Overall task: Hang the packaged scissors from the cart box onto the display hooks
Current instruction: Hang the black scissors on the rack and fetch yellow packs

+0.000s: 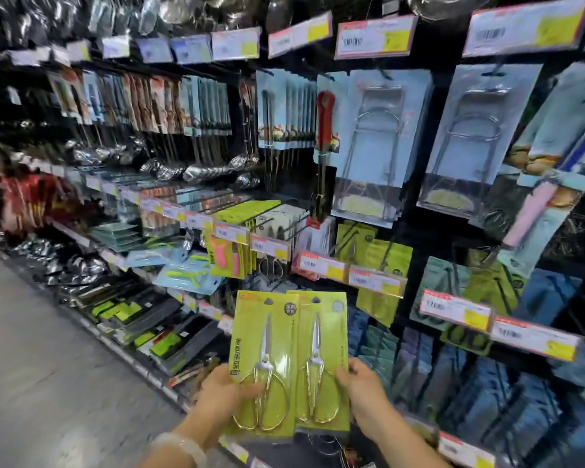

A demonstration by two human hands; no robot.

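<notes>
Scissors packs [289, 359] held upright, left hand [223, 396] and right hand [362, 393] gripping.

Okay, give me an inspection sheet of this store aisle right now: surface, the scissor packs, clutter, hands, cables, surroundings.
Surface: grey aisle floor; no table seen.
Job's things: two green scissor packs side by side, left scissor pack and right scissor pack, upright, not yet on a hook. Cart box not in view.
Clutter: hanging ladles and green carded packs crowd the display.
Hands: left hand grips the left pack's lower part; right hand holds the right pack's edge.
Cables: nothing seen.
Surroundings: price tags along the hook rails.
</notes>
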